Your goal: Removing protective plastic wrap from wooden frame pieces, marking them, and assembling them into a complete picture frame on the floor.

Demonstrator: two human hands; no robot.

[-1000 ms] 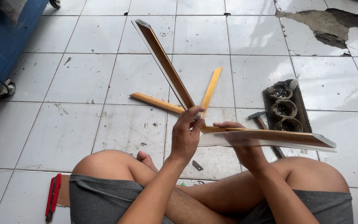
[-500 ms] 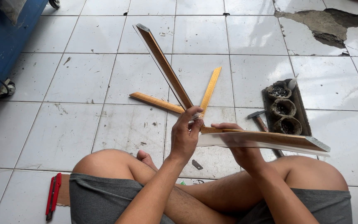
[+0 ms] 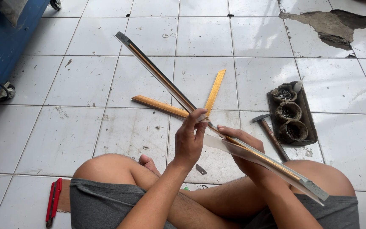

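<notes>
Since the earlier frames the strip under the right hand (image 3: pixel 240 146) has been swung from near level to a downward slant toward the right knee, so that it now runs almost in line with the long moulding strip (image 3: pixel 157 76) rising up and away to the left; the left hand (image 3: pixel 190 140) has hardly been shifted. Two frame strips are thus seen met end to end just between the fingers; the left fingers (image 3: pixel 198 121) are closed around the joint from above, thumb and forefinger pinched on the wood; the right fingers (image 3: pixel 234 132) are wrapped over the lower strip (image 3: pixel 276 167), which is gripped along with a pale translucent sheet (image 3: pixel 217 143) lying beneath it. Beyond the fingers, two shorter yellow strips (image 3: pixel 162 106) are left lying crossed on the tiled floor (image 3: pixel 77 85); to the right of the right fingers a hammer (image 3: pixel 270 133) is laid beside a dark tray (image 3: pixel 303 110) of three sooty cups; a small metal piece (image 3: pixel 200 169) lies just below the left wrist; a red cutter (image 3: pixel 53 201) rests beside the left thigh. By the look of it, only two of four strips have been brought together, whether fastened cannot be told; the hammer is untouched, and most of the joining is judged still to be done.
</notes>
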